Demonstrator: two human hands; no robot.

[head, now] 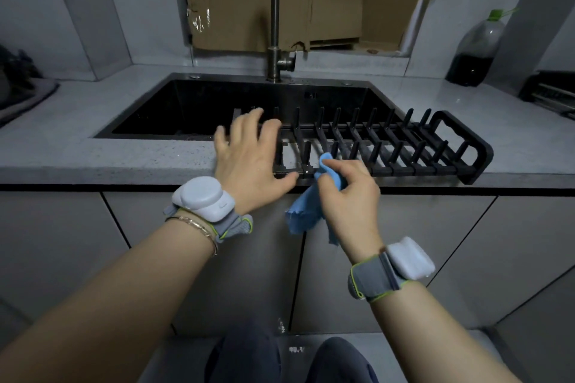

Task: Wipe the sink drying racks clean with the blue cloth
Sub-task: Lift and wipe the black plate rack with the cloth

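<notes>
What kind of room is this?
Likely a home kitchen: sink set in a counter, tap behind it, dish rack over it, right hand holding a cloth to it.

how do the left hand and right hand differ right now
The left hand is spread with straight fingers; the right hand is curled. The left hand rests bare on the left end of the drying rack; the right hand pinches the blue cloth at its near edge. The left wrist carries a bracelet; the right has none. Both wrists wear a white device on a grey strap.
</notes>
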